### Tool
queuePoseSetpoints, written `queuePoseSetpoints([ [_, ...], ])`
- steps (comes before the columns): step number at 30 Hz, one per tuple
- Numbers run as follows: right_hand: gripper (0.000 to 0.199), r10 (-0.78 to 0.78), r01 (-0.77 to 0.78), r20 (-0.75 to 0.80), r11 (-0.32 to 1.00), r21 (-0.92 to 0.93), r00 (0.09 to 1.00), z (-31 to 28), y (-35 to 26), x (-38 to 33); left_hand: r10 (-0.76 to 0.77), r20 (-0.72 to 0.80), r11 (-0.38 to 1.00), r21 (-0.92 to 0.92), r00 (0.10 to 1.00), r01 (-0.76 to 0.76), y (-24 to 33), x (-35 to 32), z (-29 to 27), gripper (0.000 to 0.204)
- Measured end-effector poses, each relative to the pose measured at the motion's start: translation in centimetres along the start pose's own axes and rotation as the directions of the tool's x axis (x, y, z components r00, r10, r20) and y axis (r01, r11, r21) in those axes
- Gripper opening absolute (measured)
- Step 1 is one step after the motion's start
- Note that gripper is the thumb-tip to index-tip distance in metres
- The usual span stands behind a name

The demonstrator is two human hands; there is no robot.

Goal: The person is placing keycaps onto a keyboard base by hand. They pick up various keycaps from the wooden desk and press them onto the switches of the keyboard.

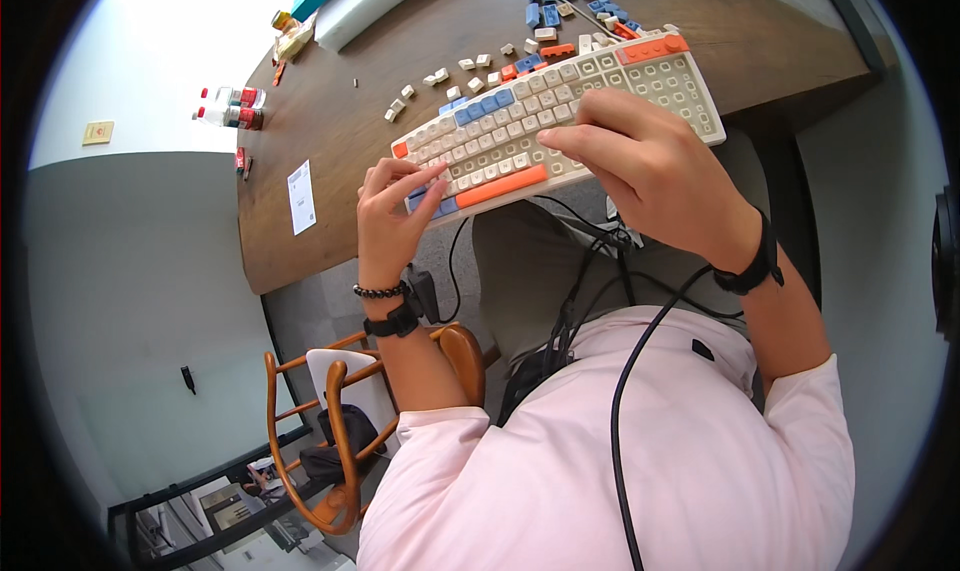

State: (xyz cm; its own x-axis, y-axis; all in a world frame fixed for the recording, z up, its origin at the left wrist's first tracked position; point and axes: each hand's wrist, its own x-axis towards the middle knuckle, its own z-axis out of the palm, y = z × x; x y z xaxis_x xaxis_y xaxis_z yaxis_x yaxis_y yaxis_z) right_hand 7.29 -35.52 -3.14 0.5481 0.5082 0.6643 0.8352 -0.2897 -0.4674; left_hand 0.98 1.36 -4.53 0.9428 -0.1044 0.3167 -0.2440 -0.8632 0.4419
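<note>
A cream mechanical keyboard (488, 124) lies tilted at the table's near edge, its right end higher in view. Cream, blue and orange keycaps cover much of its left and middle; bare switches show at the right and in part of the lower rows. My left hand (392, 211) is at its left end, thumb and index finger apart over the blue keys by the long orange spacebar (502, 186). Above the middle rows, my right hand (650, 166) has thumb and fingertips drawn together in a pinch. Whatever sits between those fingertips is too small to make out.
Loose cream keycaps (466, 64) and blue keycaps (551, 15) lie scattered behind the keyboard, near a thin cable. Bottles (232, 117) and a white card (301, 198) are on the left of the table (345, 121). Black cables (640, 371) hang across my lap; a wooden chair (340, 411) stands left.
</note>
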Motion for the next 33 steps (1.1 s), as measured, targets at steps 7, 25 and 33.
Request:
queuePoseSetpoints([
  [7,0.032,0.003,-0.003,0.003,1.0,0.018,1.0,-0.1,0.0,0.0,0.189,-0.074,0.958,0.234,0.979,-0.167,-0.3,-0.1,0.3,0.026],
  [25,0.032,-0.015,0.016,-0.055,1.0,0.011,0.998,0.2,0.2,-0.1,0.16,-0.054,0.973,0.175,0.986,-0.149,-0.6,-0.3,0.2,0.024],
  [33,0.029,-0.019,0.019,-0.017,1.0,-0.003,1.0,0.0,0.0,-0.1,0.19,-0.074,0.961,0.216,0.979,-0.17,0.3,-0.4,0.2,0.015],
])
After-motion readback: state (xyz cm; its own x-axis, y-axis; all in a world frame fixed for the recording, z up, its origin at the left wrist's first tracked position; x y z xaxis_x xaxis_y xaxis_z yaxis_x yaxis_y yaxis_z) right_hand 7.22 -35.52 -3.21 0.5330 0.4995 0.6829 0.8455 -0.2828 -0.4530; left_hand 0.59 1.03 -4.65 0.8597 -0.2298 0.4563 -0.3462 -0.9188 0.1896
